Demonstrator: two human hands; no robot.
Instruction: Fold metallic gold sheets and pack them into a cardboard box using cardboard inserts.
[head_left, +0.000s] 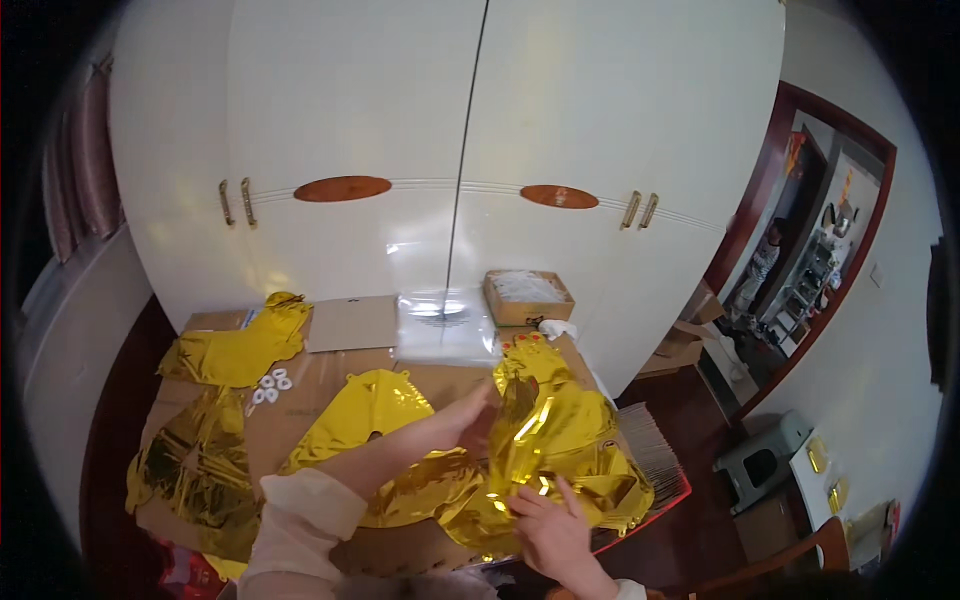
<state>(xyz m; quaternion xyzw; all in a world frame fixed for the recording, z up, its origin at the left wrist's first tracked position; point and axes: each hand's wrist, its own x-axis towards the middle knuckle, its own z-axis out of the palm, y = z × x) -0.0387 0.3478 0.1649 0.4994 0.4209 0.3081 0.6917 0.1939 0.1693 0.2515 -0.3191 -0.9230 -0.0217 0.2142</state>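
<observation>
In the head view, we grip a crumpled gold foil balloon (560, 440) at lower centre, left hand (455, 420) and right hand (548, 530) both pinching it; other foil balloons (235, 352) lie flat at left, seemingly untouched.

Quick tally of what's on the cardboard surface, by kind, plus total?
Gold foil balloons, deflated: 4 (one at back left, one at front left, one in the middle, one crumpled between the left hand and right hand, at)
Small white rings, one cluster: 5
Open brown cardboard box: 1
Total: 10
</observation>
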